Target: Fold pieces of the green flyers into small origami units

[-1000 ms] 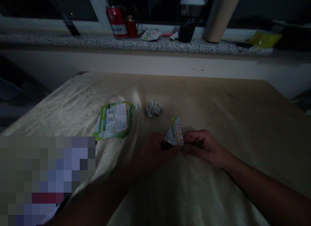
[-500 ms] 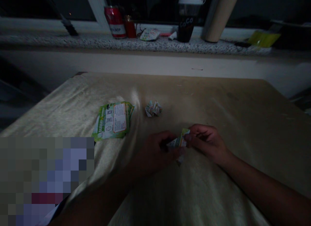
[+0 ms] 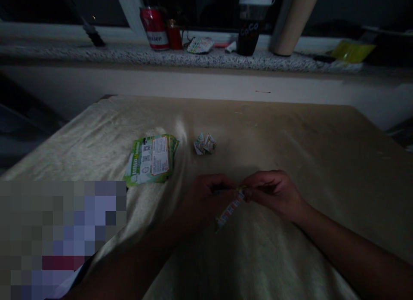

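Between my two hands is a narrow folded strip of printed paper (image 3: 230,212), whitish with red and blue marks. Its lower end slants down and to the left below the fingers. My left hand (image 3: 211,194) pinches it from the left, with most of its fingers in shadow. My right hand (image 3: 272,191) pinches the upper end between thumb and fingertips, touching the left hand's fingertips. Beyond the hands, two small folded printed paper pieces (image 3: 205,144) lie together on the table. Left of them is a small stack of green printed sheets (image 3: 150,160).
A creased cloth covers the table (image 3: 309,162). Along the speckled windowsill (image 3: 206,64) stand a red can (image 3: 155,29), an orange-red bottle (image 3: 174,36), a lidded dark cup (image 3: 250,29) and a tan tube (image 3: 295,24). A yellow packet (image 3: 353,51) lies at its right.
The paper strip has turned so that its end points down-left, and its green upper part is now mostly covered by fingers. My right hand has moved slightly left, closing against the left fingertips.
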Available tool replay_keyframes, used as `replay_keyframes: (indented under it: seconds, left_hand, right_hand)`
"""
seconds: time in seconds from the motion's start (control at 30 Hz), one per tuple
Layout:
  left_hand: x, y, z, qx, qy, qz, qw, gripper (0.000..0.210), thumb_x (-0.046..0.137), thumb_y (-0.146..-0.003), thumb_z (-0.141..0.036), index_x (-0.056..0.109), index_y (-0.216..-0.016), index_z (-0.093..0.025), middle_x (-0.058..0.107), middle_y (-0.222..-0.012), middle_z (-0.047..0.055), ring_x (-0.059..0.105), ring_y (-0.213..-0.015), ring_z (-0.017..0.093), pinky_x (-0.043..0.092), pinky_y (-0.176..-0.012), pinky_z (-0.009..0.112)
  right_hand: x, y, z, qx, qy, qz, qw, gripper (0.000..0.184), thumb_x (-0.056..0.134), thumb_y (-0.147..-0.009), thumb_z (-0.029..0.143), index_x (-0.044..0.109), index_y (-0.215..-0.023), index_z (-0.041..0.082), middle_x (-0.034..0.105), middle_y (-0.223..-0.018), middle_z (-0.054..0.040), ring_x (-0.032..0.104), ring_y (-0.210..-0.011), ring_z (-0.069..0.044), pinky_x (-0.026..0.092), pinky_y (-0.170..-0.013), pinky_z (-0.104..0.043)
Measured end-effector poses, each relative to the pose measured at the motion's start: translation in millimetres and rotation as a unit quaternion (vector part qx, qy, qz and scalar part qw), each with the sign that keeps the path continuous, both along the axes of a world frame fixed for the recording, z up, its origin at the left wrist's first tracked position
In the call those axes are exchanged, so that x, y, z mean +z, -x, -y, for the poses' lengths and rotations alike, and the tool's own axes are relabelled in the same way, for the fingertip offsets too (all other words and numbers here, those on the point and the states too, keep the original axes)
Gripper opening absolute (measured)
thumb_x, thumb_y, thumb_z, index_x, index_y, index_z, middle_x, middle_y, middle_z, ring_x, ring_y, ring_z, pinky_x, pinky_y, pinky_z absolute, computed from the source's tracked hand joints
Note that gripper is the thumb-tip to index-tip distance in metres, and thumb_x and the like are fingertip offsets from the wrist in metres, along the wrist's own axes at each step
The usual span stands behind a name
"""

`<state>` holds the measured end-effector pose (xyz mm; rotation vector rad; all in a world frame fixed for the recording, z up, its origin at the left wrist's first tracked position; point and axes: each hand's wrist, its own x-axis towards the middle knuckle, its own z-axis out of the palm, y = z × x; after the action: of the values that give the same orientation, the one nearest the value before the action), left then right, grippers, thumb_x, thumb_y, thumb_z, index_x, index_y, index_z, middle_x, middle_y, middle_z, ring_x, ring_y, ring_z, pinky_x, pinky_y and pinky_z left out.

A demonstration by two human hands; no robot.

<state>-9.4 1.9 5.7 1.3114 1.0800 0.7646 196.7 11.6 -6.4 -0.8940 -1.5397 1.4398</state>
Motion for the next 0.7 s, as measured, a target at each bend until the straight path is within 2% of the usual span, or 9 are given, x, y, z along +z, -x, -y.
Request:
replay_keyframes:
  seconds: [0.2,0.37,0.6,0.7]
  left_hand:
    - [-4.8,4.4,-3.5,-0.028,0.033,0.026,0.999,0.015,0.071,-0.076,-0.029,0.070,-0.075,-0.014,0.057,-0.062,-0.004,0.047,-0.056,0.008,0.035,-0.052,0.020]
    - [-3.3,5.5,-4.6,-0.018,0.096,0.061,0.993,0.015,0.073,-0.073,-0.029,0.072,-0.074,-0.014,0.057,-0.058,-0.004,0.045,-0.052,0.008,0.034,-0.051,0.020]
    - [-1.6,1.2,-3.9,0.006,0.186,0.128,0.974,0.011,0.076,-0.064,-0.024,0.073,-0.069,-0.015,0.063,-0.058,-0.002,0.052,-0.051,0.009,0.037,-0.051,0.021]
    - [-2.2,0.9,-1.9,0.002,0.222,0.147,0.964,0.012,0.078,-0.063,-0.024,0.073,-0.069,-0.015,0.064,-0.057,-0.001,0.054,-0.049,0.010,0.040,-0.049,0.021]
  right_hand:
    - [-2.0,-0.3,1.2,0.054,-0.061,0.009,0.997,0.018,0.078,-0.081,0.016,0.081,-0.098,0.019,0.079,-0.078,-0.0032,0.069,-0.061,-0.010,0.056,-0.057,-0.017]
    - [0.1,-1.9,0.7,0.058,-0.145,0.043,0.987,0.021,0.075,-0.084,0.013,0.080,-0.103,0.020,0.080,-0.079,-0.0031,0.072,-0.065,-0.011,0.056,-0.060,-0.017]
    - [3.2,-4.4,-0.3,0.050,-0.293,0.095,0.950,0.018,0.073,-0.089,0.019,0.078,-0.106,0.016,0.076,-0.074,-0.0060,0.068,-0.060,-0.012,0.052,-0.056,-0.021]
    - [2.4,-5.2,0.0,0.063,-0.333,0.108,0.935,0.019,0.070,-0.091,0.018,0.076,-0.109,0.015,0.075,-0.076,-0.0071,0.067,-0.062,-0.014,0.052,-0.058,-0.024]
